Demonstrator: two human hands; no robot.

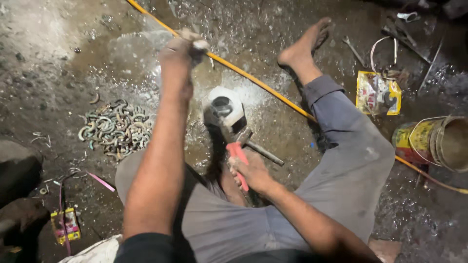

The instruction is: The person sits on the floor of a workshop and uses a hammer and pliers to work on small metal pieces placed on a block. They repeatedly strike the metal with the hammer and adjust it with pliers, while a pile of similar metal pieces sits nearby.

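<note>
A: While the left hand (183, 48) is raised in the upper middle of the frame, what is it gripping?

B: It is clenched around something, a handle perhaps, but the blur hides what it is. I cannot tell more.

A: And the right hand (251, 173)?

B: Lower, just right of centre, it is clenched on red-handled pliers (237, 156). Their jaws point up toward a small round metal block (224, 109) on the wet ground, and whether they pinch a piece there I cannot tell. A dark metal rod (263, 152) lies just beside the pliers, slanting to the right.

A: What surrounds that spot?

B: A heap of curved metal hooks (114, 129) lies left of centre. A yellow hose (253, 80) runs diagonally from the top toward the right edge, passing above the block. The person's bare foot (304, 44) rests at upper centre-right. A yellow packet (378, 92) and a tipped yellow can (434, 141) sit at the right, and a small yellow box (66, 225) at lower left.
</note>
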